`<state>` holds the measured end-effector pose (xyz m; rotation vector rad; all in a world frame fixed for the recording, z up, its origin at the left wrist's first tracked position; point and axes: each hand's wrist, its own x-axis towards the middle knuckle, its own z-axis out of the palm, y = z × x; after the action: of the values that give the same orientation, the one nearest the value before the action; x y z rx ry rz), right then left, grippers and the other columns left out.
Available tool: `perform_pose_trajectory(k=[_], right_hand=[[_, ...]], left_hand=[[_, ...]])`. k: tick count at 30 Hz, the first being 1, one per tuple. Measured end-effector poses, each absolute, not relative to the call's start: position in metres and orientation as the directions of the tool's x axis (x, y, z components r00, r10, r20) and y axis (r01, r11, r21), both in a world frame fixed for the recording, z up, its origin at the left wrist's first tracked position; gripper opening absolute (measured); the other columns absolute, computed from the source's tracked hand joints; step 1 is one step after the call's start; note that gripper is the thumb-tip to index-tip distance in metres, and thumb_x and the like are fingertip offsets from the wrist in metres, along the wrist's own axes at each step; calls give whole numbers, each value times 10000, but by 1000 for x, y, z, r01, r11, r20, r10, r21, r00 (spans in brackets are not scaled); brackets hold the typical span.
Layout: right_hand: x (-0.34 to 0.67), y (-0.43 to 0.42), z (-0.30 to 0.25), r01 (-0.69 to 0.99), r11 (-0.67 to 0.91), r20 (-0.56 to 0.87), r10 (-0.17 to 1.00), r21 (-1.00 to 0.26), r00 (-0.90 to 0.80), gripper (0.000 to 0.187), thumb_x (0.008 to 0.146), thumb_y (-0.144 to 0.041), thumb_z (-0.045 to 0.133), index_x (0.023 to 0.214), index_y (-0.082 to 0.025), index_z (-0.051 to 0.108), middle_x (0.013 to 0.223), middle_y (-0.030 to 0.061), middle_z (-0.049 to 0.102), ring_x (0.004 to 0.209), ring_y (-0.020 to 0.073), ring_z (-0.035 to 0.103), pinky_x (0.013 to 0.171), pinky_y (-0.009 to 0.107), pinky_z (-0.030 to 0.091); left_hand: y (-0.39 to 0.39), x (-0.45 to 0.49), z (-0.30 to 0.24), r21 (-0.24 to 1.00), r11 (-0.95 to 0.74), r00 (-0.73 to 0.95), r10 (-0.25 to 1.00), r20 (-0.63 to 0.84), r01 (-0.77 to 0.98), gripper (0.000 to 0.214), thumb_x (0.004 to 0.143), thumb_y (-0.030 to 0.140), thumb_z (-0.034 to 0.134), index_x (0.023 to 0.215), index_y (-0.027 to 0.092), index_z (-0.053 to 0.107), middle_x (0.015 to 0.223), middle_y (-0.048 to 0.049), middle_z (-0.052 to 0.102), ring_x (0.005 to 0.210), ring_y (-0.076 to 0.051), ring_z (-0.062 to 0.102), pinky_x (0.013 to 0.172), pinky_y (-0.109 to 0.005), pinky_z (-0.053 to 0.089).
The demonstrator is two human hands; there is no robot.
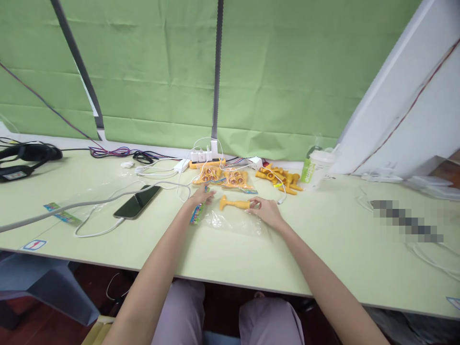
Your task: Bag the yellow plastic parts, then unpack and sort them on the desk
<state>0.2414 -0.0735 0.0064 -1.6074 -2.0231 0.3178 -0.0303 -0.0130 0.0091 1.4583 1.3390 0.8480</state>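
My right hand point(266, 211) is closed, its fingertips around the end of a yellow plastic toy hammer point(235, 203). The hammer lies sideways, its T-shaped head pointing left. Beneath it a clear plastic bag point(233, 224) is spread flat on the table. At the bag's left end, my left hand point(201, 197) is closed over the colourful printed header strip point(196, 214), which shows above and below the fingers. Just beyond the hands are two clear packs of yellow toy parts, a left one point(208, 175) and a right one point(237, 178). Loose yellow toy pieces point(282, 178) lie heaped farther right.
A phone point(138, 202) with a white cable lies to the left, near another clear bag with a printed strip point(62, 213). Chargers sit in a power strip point(206, 164) at the back. A paper cup point(318, 170) stands right. A black headset point(28, 158) is far left.
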Motion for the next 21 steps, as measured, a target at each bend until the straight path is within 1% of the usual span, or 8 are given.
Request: perform_pose_trajectory(k=[3, 6, 10, 12, 14, 16, 18, 21], right_hand=[[229, -69, 3, 733, 265, 268, 956, -626, -117, 340, 681, -429, 694, 964, -246, 649, 870, 14, 708, 794, 198, 640, 771, 331, 446], [219, -61, 0, 583, 246, 246, 966, -774, -81, 399, 636, -419, 720, 968, -213, 638, 890, 36, 693, 768, 193, 645, 743, 323, 474], [218, -54, -5, 388, 216, 194, 976, -896, -97, 467, 571, -398, 745, 968, -184, 624, 881, 51, 671, 742, 193, 645, 703, 323, 501], [220, -54, -7, 368, 202, 175, 979, -908, -107, 483, 568, -401, 742, 981, -180, 623, 895, 51, 666, 708, 182, 636, 681, 325, 506], [221, -55, -9, 388, 202, 174, 979, -899, -107, 505, 595, -415, 726, 1030, -183, 616, 945, 52, 661, 698, 171, 629, 680, 324, 508], [221, -56, -10, 420, 207, 184, 978, -884, -96, 514, 628, -418, 709, 1077, -189, 607, 994, 53, 652, 712, 163, 626, 704, 320, 506], [221, -56, -11, 426, 200, 183, 980, -882, -80, 517, 644, -409, 700, 1104, -194, 603, 1020, 53, 642, 731, 162, 625, 720, 313, 501], [221, -56, -10, 433, 206, 174, 978, -877, -112, 509, 656, -397, 691, 1115, -191, 613, 1023, 54, 643, 751, 170, 623, 727, 310, 496]], left_hand=[[-17, -28, 11, 970, 107, 180, 973, -148, 217, 709, 799, 336, 647, 1364, 163, 255, 830, -41, 663, 687, -155, 652, 675, -288, 527], [-18, -31, 12, 973, 101, 190, 971, -142, 209, 782, 752, 338, 694, 1380, 160, 263, 872, -49, 678, 758, -177, 663, 721, -302, 520], [-19, -35, 14, 984, 98, 270, 953, -135, 145, 654, 750, 310, 680, 1308, 170, 370, 957, -52, 672, 816, -162, 654, 767, -283, 505], [-22, -34, 15, 993, 88, 364, 925, -109, 75, 577, 729, 293, 693, 1227, 166, 429, 970, -61, 669, 795, -157, 648, 744, -284, 504], [-25, -32, 15, 997, 57, 471, 879, -73, 47, 503, 704, 324, 714, 1115, 145, 487, 903, -66, 672, 728, -155, 640, 710, -295, 500], [-27, -30, 15, 997, 1, 544, 838, -42, 75, 446, 688, 382, 722, 997, 125, 528, 822, -68, 666, 682, -156, 629, 693, -305, 494], [-26, -29, 14, 986, -63, 552, 833, -32, 152, 431, 675, 432, 721, 914, 120, 544, 804, -81, 664, 718, -175, 633, 712, -313, 489], [-20, -30, 13, 917, -126, 398, 916, -38, 378, 529, 604, 454, 754, 975, 145, 536, 988, -118, 662, 962, -240, 616, 819, -328, 473]])
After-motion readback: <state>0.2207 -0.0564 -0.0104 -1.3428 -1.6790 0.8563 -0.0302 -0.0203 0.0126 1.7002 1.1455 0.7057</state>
